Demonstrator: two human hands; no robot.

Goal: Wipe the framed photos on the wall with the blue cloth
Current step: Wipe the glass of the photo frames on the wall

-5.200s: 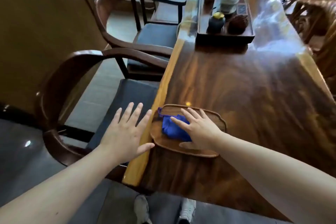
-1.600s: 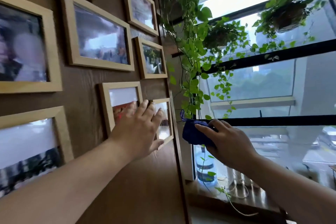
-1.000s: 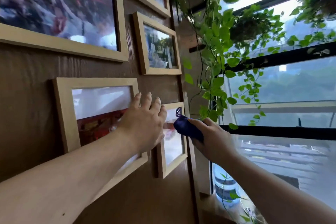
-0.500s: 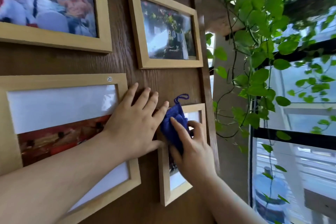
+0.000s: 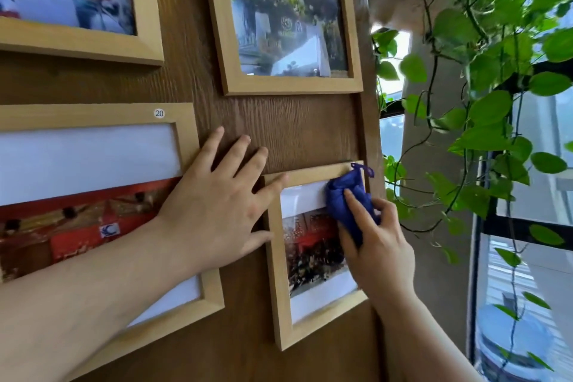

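Note:
Several light wooden framed photos hang on a dark wood wall (image 5: 273, 130). My right hand (image 5: 376, 245) presses the bunched blue cloth (image 5: 347, 195) against the upper right of the small upright frame (image 5: 310, 257), on its glass. My left hand (image 5: 217, 205) lies flat with fingers spread on the wall, between that frame and the wide frame (image 5: 93, 195) marked 20; its fingertips touch the small frame's top left corner. Another photo frame (image 5: 288, 25) hangs above.
Green trailing vines (image 5: 483, 102) hang close to the right of the wall's edge, in front of a window with dark bars. A large water bottle (image 5: 514, 347) stands low at the right. Another frame (image 5: 77, 0) fills the upper left.
I picked the cloth off a tray on the table and came to the wall. Over the last half second the cloth slid from the small frame's top left to its upper right.

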